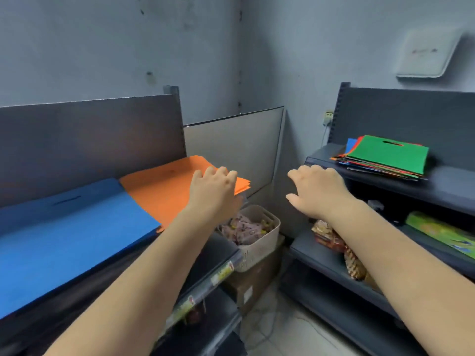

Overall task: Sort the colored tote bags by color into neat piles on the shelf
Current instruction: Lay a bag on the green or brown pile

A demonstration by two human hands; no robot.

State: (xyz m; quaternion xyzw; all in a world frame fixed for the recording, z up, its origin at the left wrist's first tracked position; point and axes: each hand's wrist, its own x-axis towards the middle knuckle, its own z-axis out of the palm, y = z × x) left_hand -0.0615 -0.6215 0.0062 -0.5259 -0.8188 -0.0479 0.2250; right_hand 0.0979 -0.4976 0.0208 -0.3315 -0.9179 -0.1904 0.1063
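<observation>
A cramped corner of a stockroom, blue-grey walls meeting behind two dark metal shelving units set at an angle to each other. On the left shelf two sorted piles lie flat side by side: the blue pile nearer the person and the orange pile further back, its near edge tucked just under or against the blue one; I cannot tell which. Both run with their long sides slanting from lower left up toward the corner, and the blue top bag shows its handle slot toward the back panel. The left hand hovers over the right end of the orange pile, knuckles up, fingers curled downward at the pile's edge; whether they pinch a bag is hidden from here. The right hand hangs in the gap between the units, fingers loosely bent and holding nothing. On the right shelf sits the unsorted stack, a green bag on top with its slot toward the back panel, red and blue edges fanning out beneath. Down in the corner a pale basket rests on a cardboard box.
</observation>
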